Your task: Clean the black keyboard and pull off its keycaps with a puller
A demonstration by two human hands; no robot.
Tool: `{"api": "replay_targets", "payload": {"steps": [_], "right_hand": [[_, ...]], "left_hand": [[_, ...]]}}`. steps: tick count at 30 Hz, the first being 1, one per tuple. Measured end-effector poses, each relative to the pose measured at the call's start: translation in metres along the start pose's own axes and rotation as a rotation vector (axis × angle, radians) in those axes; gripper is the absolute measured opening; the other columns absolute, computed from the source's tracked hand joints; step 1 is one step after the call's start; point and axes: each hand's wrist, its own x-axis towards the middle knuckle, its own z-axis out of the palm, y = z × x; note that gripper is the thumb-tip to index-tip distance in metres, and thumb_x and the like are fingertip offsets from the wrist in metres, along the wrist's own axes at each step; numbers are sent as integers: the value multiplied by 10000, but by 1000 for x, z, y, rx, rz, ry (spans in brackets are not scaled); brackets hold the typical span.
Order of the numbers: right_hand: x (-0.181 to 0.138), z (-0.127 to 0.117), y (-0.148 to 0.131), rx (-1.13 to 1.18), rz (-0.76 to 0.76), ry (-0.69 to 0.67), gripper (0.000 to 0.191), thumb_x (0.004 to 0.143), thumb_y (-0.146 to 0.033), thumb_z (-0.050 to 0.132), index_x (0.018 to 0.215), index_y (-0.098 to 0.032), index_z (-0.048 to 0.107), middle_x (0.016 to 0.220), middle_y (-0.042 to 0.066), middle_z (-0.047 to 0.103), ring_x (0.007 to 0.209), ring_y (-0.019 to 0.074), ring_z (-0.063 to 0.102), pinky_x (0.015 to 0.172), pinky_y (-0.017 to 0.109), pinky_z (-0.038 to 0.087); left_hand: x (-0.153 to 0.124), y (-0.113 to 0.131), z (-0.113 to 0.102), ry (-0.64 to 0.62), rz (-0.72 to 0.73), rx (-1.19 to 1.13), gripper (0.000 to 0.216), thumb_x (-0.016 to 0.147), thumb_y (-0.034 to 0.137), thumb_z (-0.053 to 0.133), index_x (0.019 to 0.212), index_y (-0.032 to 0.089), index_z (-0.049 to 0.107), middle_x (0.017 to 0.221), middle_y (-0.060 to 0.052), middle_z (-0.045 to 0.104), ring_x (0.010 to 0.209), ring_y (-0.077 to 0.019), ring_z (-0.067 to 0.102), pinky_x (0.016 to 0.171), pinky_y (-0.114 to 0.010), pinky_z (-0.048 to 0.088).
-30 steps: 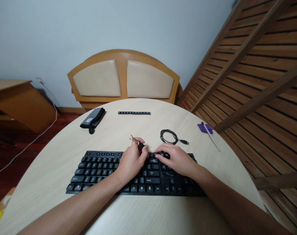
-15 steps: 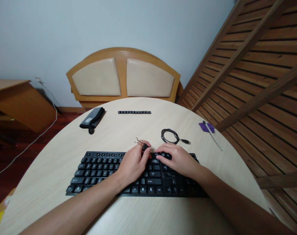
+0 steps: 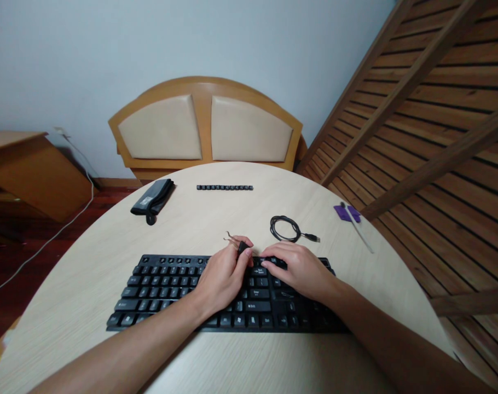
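A black keyboard (image 3: 171,295) lies in front of me, with bare key switches showing along the left part of its top row. My left hand (image 3: 221,273) rests over the keyboard's middle, its fingers closed round a keycap puller (image 3: 242,247) with a dark handle. The puller's thin wire prongs point up and left. My right hand (image 3: 300,265) lies on the upper right of the keyboard. Its thumb and index finger are apart, touching the top-row keys, which show between them. The other fingertips of both hands are partly hidden.
A row of loose keycaps (image 3: 224,187) lies at the back of the round table (image 3: 121,241). Around it are a dark folded pouch (image 3: 152,198), a coiled USB cable (image 3: 285,229) and a white-handled brush (image 3: 359,232) on a purple piece (image 3: 340,212). A chair back (image 3: 207,120) stands behind.
The view has shifted slightly. My hands keep nearly the same pose over the keyboard, the left still holding the keycap puller.
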Motion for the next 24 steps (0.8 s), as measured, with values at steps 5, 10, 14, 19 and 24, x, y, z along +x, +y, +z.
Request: {"api": "replay_targets", "payload": {"steps": [5, 10, 14, 19, 24], "right_hand": [[-2, -1, 1, 24, 36, 29, 141, 962, -284, 612, 1038, -231, 717, 1013, 46, 771, 947, 214, 709, 869, 341, 542], [-3, -1, 1, 54, 131, 107, 171, 967, -308, 590, 1064, -238, 712, 1001, 47, 763, 900, 205, 715, 838, 331, 559], [-2, 0, 3, 29, 171, 106, 183, 968, -302, 584, 1083, -246, 716, 1026, 50, 763, 919, 216, 713, 845, 354, 554], [-1, 0, 4, 48, 240, 121, 176, 953, -306, 609, 1078, -251, 721, 1021, 35, 766, 899, 209, 717, 834, 348, 545], [0, -1, 3, 60, 248, 118, 172, 947, -310, 610, 1056, -246, 727, 993, 39, 770, 877, 211, 719, 817, 347, 544]], "left_hand": [[0, 0, 0, 36, -5, -106, 195, 1050, 344, 359, 1132, 225, 490, 847, -4, 658, 817, -195, 643, 814, -342, 467], [0, -2, 1, 114, 8, -186, 200, 1053, 359, 378, 1145, 221, 488, 842, -5, 666, 818, -186, 649, 835, -331, 479], [2, -3, 1, 150, -32, -131, 194, 1039, 344, 392, 1151, 225, 497, 853, -8, 679, 824, -197, 664, 826, -337, 477], [4, -2, 1, 139, -90, -83, 219, 1028, 357, 403, 1160, 225, 519, 835, -8, 694, 799, -209, 672, 784, -337, 474], [5, -2, 1, 113, -112, -27, 217, 1028, 359, 404, 1151, 229, 528, 830, -5, 704, 792, -216, 683, 761, -329, 460]]}}
